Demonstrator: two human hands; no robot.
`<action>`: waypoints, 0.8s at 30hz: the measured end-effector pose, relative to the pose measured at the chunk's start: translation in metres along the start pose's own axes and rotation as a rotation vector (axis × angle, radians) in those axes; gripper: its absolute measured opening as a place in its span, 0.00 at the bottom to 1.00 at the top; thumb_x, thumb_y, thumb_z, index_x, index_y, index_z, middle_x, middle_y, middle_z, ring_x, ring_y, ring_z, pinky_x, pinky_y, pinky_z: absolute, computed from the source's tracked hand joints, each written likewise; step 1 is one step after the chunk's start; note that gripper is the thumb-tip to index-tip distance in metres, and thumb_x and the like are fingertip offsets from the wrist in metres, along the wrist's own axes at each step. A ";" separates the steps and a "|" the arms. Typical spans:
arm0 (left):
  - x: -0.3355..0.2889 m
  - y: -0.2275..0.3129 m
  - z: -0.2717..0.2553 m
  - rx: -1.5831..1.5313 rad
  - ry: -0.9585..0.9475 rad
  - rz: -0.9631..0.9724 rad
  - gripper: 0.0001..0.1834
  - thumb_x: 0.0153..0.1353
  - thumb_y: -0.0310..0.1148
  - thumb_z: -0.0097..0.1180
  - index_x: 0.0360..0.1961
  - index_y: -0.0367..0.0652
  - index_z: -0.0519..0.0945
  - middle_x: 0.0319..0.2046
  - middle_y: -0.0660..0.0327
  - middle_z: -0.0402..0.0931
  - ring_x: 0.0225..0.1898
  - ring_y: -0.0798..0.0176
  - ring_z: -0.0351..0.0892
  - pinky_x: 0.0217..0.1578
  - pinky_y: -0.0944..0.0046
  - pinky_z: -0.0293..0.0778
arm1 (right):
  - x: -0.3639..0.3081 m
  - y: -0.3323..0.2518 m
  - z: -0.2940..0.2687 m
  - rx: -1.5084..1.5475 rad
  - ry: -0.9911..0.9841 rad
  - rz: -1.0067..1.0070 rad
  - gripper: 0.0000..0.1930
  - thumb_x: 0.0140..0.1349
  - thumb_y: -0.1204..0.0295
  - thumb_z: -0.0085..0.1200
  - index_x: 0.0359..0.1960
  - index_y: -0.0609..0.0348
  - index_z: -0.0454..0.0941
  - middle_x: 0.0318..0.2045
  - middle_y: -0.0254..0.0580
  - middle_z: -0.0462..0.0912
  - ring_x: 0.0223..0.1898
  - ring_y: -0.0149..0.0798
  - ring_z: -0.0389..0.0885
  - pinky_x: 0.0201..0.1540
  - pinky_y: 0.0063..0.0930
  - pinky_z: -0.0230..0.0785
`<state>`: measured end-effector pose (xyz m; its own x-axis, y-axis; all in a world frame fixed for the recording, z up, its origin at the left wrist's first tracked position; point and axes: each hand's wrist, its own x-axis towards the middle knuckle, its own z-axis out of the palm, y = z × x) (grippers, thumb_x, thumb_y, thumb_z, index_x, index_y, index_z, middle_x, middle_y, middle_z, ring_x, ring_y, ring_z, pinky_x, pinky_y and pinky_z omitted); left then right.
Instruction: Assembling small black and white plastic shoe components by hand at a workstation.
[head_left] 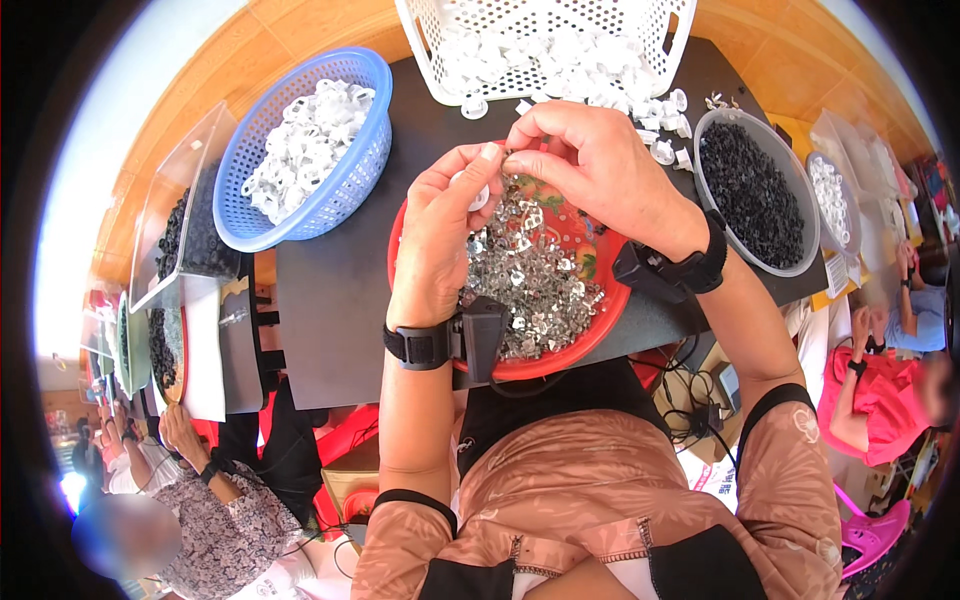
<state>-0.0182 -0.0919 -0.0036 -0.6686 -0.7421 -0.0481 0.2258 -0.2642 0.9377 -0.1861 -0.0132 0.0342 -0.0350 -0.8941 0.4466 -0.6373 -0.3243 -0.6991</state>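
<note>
Over a round red tray (572, 360) both of my hands meet, with the fingertips almost touching. My left hand (437, 222) is closed around a small white plastic part (480, 198), part of which shows between the fingers. Thumb and forefinger of my right hand (605, 165) pinch together beside it, over something tiny and mostly hidden that looks like a small metal piece. Beneath my hands, the tray holds a heap of small shiny metal pieces (535, 290).
At the left stands a blue basket (365, 175) of white parts, beside a clear bin (150, 275) with black parts. A white basket (432, 80) of white parts is at the back, several spilled in front. A grey bowl (790, 266) of black pieces sits right. Other people work on both sides.
</note>
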 end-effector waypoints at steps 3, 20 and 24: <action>-0.001 0.001 0.001 -0.014 0.008 0.007 0.10 0.68 0.39 0.53 0.35 0.45 0.79 0.26 0.73 0.73 0.28 0.80 0.67 0.31 0.78 0.63 | 0.002 -0.002 0.002 0.013 0.025 -0.002 0.09 0.57 0.70 0.60 0.33 0.65 0.78 0.26 0.47 0.80 0.28 0.42 0.81 0.34 0.30 0.72; -0.001 0.001 0.002 0.032 0.045 0.041 0.10 0.68 0.37 0.53 0.31 0.45 0.78 0.24 0.73 0.71 0.26 0.79 0.63 0.28 0.77 0.57 | 0.004 0.015 0.011 0.150 0.081 -0.079 0.06 0.60 0.75 0.57 0.36 0.64 0.81 0.29 0.46 0.82 0.29 0.39 0.82 0.34 0.26 0.73; -0.002 0.001 0.002 0.013 0.045 0.038 0.09 0.67 0.36 0.54 0.31 0.45 0.78 0.25 0.72 0.71 0.27 0.80 0.64 0.29 0.78 0.59 | 0.002 0.013 0.008 0.183 0.026 -0.018 0.06 0.61 0.75 0.56 0.37 0.65 0.80 0.27 0.44 0.82 0.28 0.34 0.81 0.33 0.24 0.72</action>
<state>-0.0185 -0.0896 -0.0013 -0.6271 -0.7784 -0.0276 0.2411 -0.2277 0.9434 -0.1882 -0.0218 0.0219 -0.0466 -0.8800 0.4727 -0.4877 -0.3930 -0.7795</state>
